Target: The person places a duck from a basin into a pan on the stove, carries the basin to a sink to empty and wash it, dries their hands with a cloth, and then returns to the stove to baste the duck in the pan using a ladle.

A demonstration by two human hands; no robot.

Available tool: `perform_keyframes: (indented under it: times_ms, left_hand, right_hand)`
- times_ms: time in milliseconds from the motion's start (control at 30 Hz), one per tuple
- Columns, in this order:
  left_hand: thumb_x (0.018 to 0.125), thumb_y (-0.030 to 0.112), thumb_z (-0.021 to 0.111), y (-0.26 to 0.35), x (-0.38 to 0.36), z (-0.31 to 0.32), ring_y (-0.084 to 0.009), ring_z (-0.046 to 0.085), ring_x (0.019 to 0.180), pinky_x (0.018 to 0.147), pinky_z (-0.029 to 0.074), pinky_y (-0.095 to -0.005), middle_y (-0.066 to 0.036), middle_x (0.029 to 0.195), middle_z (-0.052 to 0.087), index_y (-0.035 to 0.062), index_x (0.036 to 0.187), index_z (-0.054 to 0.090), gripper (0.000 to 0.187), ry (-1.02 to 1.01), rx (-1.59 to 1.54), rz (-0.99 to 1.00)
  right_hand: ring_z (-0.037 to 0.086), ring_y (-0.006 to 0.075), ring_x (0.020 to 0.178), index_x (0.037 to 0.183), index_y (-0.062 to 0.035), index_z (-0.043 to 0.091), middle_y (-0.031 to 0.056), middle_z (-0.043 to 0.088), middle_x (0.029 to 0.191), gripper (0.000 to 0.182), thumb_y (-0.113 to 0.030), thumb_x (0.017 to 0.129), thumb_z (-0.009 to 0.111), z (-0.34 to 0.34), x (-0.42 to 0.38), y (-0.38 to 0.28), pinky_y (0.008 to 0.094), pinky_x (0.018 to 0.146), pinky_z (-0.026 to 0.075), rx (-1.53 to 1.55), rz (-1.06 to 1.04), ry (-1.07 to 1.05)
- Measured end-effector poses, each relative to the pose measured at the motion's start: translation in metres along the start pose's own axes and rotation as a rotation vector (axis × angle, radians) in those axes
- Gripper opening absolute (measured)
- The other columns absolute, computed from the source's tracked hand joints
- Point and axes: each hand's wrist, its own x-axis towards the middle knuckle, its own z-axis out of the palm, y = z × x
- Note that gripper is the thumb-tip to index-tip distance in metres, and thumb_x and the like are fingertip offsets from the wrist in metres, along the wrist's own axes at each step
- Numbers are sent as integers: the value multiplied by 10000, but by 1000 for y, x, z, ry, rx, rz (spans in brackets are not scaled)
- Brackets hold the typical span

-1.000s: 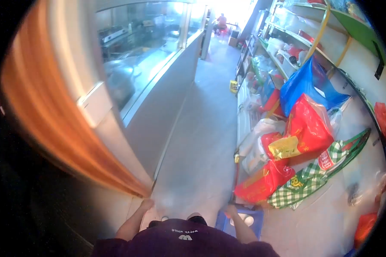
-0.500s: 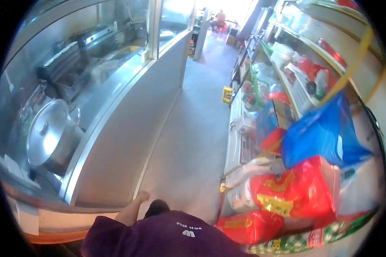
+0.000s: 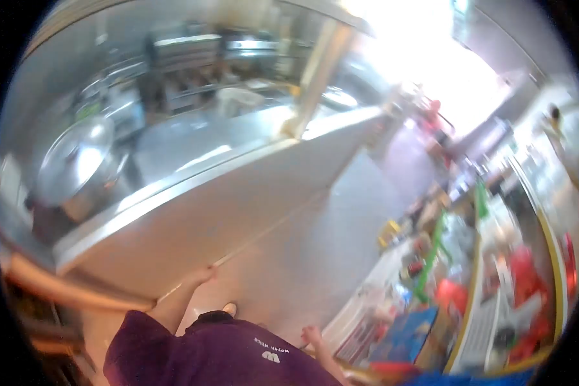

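Observation:
My left hand point(image 3: 202, 275) hangs in front of me beside the low partition wall point(image 3: 238, 222), with nothing visible in it. Its fingers are blurred but look loosely stretched out. Lower and to the right, my right hand point(image 3: 311, 335) is held near the edge of the shelving. I see no object in it, and its fingers look slightly apart. Closest to that hand are a blue-topped cardboard box point(image 3: 404, 336) and a white sheet-like item with a dark red panel point(image 3: 357, 340). My purple shirt point(image 3: 219, 357) and one shoe tip point(image 3: 230, 309) show below.
A large lidded metal pot point(image 3: 77, 157) stands behind the partition on the left, near a steel counter point(image 3: 193, 138). Crowded shelves point(image 3: 473, 289) line the right side, with a yellow crate point(image 3: 388, 233) low down. The grey floor point(image 3: 315, 251) runs toward a bright opening.
My view has swung right and tilted, so the partition slants more and the shelves sit lower. My right hand has come into view. The red bags have left the frame.

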Motion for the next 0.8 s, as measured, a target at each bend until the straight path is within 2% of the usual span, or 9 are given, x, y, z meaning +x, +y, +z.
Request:
perform_keyframes:
  times_ms: [67, 167, 333, 367, 400, 567, 633, 733, 800]
  left_hand:
    - [804, 333, 468, 68, -45, -3, -162, 554, 691, 639, 449, -317, -81, 735, 589, 30, 863, 586, 330, 1, -158, 269]
    - [791, 313, 493, 75, -120, -8, -201, 573, 755, 691, 454, -347, -113, 825, 605, 31, 933, 581, 328, 311, -268, 221]
    - [777, 264, 496, -116, -258, 39, -283, 582, 838, 755, 449, -383, -174, 919, 597, 46, 948, 607, 299, 727, -201, -468]
    - [774, 251, 488, -148, -303, 64, -295, 580, 835, 756, 448, -388, -170, 894, 602, 51, 901, 623, 273, 932, -199, -658]
    - [730, 209, 541, -234, -342, 98, -226, 575, 692, 606, 465, -367, -134, 798, 612, 55, 814, 619, 192, 926, -599, -947]
    - [719, 141, 518, -281, -516, 216, -244, 616, 637, 572, 488, -363, -148, 682, 615, -3, 715, 620, 177, 1041, -470, -1364]
    - [716, 146, 513, -281, -556, 226, -242, 619, 589, 539, 498, -350, -159, 652, 612, -32, 719, 610, 202, 909, -999, -1407]
    - [735, 209, 495, -347, -578, 245, -254, 602, 536, 493, 494, -384, -153, 638, 606, -31, 753, 603, 265, 851, -957, -1338]
    - [734, 208, 557, -398, -602, 225, -264, 585, 587, 451, 459, -383, -127, 705, 597, 22, 846, 569, 217, 813, -781, -1104]
  right_hand:
    - [531, 180, 451, 786, -22, 547, 106, 564, 608, 170, -176, 763, 478, -23, 15, 15, 314, 425, 450, -30, 249, -165]
    - [515, 180, 444, 751, -21, 528, 110, 545, 588, 144, -158, 748, 482, -40, 60, 14, 320, 422, 452, -121, 269, -199]
    - [489, 179, 432, 693, -20, 497, 117, 515, 556, 111, -127, 722, 488, 2, 160, -13, 331, 417, 455, -189, 176, -364]
    - [483, 178, 430, 681, -20, 490, 118, 509, 550, 107, -121, 717, 489, 15, 183, -23, 334, 416, 456, -191, 132, -394]
    - [478, 178, 427, 670, -19, 484, 119, 503, 543, 105, -115, 712, 491, 32, 199, -38, 336, 415, 456, -203, 80, -430]
    - [516, 231, 438, 734, 4, 517, 126, 537, 563, 185, -143, 761, 408, 147, 157, -172, 358, 405, 436, -545, -221, -598]
    - [514, 231, 435, 712, 1, 516, 128, 529, 544, 206, -150, 767, 388, 214, 146, -177, 362, 401, 430, -631, -297, -692]
    - [520, 210, 462, 768, 6, 523, 142, 542, 584, 115, -68, 737, 441, 306, 108, -139, 360, 436, 460, -867, -409, -903]
    - [527, 201, 497, 787, -4, 527, 124, 554, 629, 196, -176, 772, 432, 380, 43, -106, 334, 440, 445, -919, -295, -1090]
